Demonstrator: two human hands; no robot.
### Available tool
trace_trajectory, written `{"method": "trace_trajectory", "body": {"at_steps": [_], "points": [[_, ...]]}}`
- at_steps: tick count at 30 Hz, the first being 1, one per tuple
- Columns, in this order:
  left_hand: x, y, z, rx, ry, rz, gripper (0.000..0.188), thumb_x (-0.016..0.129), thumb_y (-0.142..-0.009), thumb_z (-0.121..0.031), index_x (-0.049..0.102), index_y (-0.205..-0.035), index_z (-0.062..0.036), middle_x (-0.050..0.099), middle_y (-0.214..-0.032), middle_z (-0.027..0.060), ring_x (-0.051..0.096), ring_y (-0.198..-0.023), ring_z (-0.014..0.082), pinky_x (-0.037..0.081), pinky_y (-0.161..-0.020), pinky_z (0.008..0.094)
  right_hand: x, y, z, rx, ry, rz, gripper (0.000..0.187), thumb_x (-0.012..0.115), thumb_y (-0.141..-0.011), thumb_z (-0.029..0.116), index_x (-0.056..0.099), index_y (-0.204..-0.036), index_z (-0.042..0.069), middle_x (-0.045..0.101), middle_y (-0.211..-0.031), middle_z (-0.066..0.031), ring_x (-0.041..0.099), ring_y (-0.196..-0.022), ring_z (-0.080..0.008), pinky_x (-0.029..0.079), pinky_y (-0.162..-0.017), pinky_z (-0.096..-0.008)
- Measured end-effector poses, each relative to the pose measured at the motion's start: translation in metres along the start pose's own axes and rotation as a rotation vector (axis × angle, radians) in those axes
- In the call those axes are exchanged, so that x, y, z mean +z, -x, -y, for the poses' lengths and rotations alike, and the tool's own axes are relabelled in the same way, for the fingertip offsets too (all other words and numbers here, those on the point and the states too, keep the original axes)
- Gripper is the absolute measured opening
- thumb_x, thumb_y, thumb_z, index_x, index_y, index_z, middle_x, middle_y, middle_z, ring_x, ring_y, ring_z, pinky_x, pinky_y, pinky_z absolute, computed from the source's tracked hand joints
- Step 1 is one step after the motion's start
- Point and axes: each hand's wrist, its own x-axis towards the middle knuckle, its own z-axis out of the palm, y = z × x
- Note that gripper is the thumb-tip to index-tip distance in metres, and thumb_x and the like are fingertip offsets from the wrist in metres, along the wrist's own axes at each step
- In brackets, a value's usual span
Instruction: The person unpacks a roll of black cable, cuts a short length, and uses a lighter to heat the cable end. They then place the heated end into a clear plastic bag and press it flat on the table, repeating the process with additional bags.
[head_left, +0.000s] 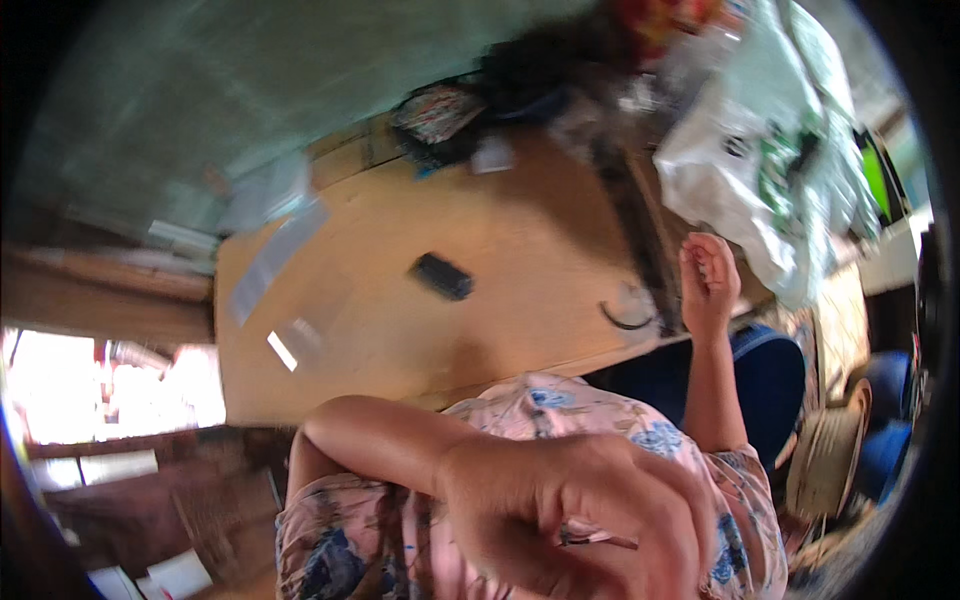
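My left hand [590, 505] is raised very close, in front of my pink flowered clothing [550, 395]. Its fingers are curled round, and a thin dark line shows in the gap between them; whether it is held I cannot make out. My right hand [710, 268] is up past the table's right side, near a white plastic bag [725, 170]. Its fingers bend loosely toward the palm, with nothing seen in them. On the tan table [530, 240] lies a small black oblong object [443, 277]. A thin dark curved piece [625, 320] rests near the right front edge.
A greyish translucent strip [275, 265] and a small white strip [283, 350] lie on the left of the table. Blurred dark bundles [440, 115] sit at the back. A blue rounded object [768, 385] stands beside me on the right. Bright daylight enters at left.
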Motion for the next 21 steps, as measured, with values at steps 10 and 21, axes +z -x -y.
{"method": "trace_trajectory", "body": {"at_steps": [10, 21], "points": [[0.082, 0.124, -0.067, 0.449, 0.000, -0.015, 0.024, 0.055, -0.084, -0.027, 0.058, -0.082, -0.0030, 0.055, -0.078, 0.0072, 0.054, -0.071, 0.0193, 0.042, -0.061, 0.0299, 0.236, 0.103, 0.012, -0.143, 0.483, 0.777, 0.056, 0.064, -0.073, 0.015, 0.041, -0.124, 0.011, 0.047, -0.118, -0.0112, 0.047, -0.104, -0.0299, 0.039, -0.089, -0.0410], [0.135, 0.270, -0.212, 0.276, -0.336, -0.019, 0.049, 0.053, -0.084, -0.033, 0.030, -0.122, -0.0130, 0.055, -0.088, 0.0131, 0.053, -0.076, 0.0239, 0.044, -0.065, 0.0349, 0.347, 0.079, 0.003, 0.408, 0.894, 0.549, 0.048, 0.057, -0.080, 0.023, 0.042, -0.125, 0.017, 0.048, -0.118, -0.0144, 0.050, -0.103, -0.0322, 0.043, -0.086, -0.0401]]}}
